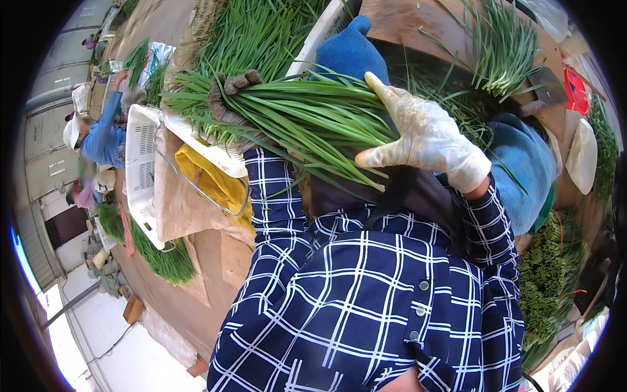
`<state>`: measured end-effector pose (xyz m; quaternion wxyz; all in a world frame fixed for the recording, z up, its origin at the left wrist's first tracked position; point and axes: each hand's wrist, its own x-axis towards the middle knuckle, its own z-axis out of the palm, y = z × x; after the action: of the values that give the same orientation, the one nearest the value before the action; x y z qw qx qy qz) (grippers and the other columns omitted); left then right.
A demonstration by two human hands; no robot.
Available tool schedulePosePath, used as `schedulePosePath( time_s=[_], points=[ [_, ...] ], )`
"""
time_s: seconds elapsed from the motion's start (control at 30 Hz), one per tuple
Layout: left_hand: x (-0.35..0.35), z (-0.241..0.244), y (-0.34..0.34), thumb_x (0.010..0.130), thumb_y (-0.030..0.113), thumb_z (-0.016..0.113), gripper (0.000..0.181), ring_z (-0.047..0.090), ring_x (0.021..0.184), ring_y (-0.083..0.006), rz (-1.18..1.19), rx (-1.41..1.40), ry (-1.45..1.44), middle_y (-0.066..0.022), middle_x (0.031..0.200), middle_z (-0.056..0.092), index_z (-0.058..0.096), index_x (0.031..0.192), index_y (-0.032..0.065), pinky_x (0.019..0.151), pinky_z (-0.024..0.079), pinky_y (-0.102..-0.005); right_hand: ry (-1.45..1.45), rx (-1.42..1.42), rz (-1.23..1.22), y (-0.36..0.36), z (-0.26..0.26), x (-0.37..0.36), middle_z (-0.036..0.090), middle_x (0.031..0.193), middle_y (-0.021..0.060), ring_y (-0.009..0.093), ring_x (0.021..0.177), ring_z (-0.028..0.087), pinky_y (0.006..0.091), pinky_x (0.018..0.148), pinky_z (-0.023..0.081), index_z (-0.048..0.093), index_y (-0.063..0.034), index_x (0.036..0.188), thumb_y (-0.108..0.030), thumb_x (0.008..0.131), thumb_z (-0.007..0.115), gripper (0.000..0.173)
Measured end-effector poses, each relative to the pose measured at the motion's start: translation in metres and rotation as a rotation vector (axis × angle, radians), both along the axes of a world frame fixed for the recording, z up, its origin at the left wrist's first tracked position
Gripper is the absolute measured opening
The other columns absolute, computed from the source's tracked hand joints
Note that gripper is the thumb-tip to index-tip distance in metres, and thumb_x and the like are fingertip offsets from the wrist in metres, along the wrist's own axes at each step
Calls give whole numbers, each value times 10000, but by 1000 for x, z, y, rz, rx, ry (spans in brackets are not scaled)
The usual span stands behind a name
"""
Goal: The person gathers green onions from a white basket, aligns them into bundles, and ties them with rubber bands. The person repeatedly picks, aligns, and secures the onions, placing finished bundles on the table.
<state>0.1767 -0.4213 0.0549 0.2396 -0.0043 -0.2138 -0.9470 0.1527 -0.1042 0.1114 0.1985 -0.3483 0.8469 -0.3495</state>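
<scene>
My left hand (pixel 234 105), in a brown knit glove, grips a bunch of long, flat green leaves that look like garlic chives (pixel 313 110). The bunch lies sideways in front of my chest, its loose ends fanning to the right. At those ends is my right hand (pixel 423 130), in a stained white rubber glove, thumb and fingers spread wide. Whether its palm touches the leaves is hidden. Behind the bunch, a white plastic crate (pixel 318 36) borders a large heap of the same leaves (pixel 259 39). Blue cloth (pixel 350 51) covers what seems to be my knee.
A brown board (pixel 406 24) at upper right bears another chive bunch (pixel 507 59) beside a dark flat blade (pixel 543 83). Left stands a white crate (pixel 142 166) with a metal handle and yellow cloth (pixel 210 171). Tied bundles (pixel 543 279) lie right. A co-worker (pixel 103 137) is at far left.
</scene>
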Motion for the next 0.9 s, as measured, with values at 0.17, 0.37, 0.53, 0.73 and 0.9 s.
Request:
schedulePosePath(
  time_s=[0.17,0.37,0.53,0.73,0.9],
  points=[
    [8,4,-14,959,219,502,240,638,657,-217,132,-76,-158,-23,576,519,580,800,57,796,565,-456,151,33,-3,-7,-6,33,407,1352,350,449,1238,451,440,1044,366,202,-49,1486,-627,495,811,1299],
    [10,1,-34,965,240,486,260,626,648,-224,178,-60,-327,-31,575,514,561,803,51,789,564,-464,234,97,-114,-19,-13,49,411,1373,312,408,1235,469,448,1035,374,167,-98,1501,-449,490,876,1284],
    [14,46,2,950,250,495,255,623,651,-252,34,-212,28,-47,588,534,591,875,26,777,549,-507,221,96,-64,-16,-15,38,477,1334,281,361,1147,554,404,976,427,196,-95,1493,-438,599,818,1141],
    [14,76,10,945,220,508,258,631,722,-256,2,-323,19,-46,618,547,587,773,45,824,522,-475,301,154,-134,-26,-14,53,492,1332,260,340,1200,517,443,1004,377,195,-71,1489,-481,630,783,1119],
    [-11,120,68,924,214,561,209,638,800,-241,-79,-628,103,-72,741,612,604,919,9,819,531,-416,233,-168,-389,-35,-38,57,564,1260,176,303,1146,552,430,1002,377,312,-77,1445,-362,619,814,1008]
  ],
)
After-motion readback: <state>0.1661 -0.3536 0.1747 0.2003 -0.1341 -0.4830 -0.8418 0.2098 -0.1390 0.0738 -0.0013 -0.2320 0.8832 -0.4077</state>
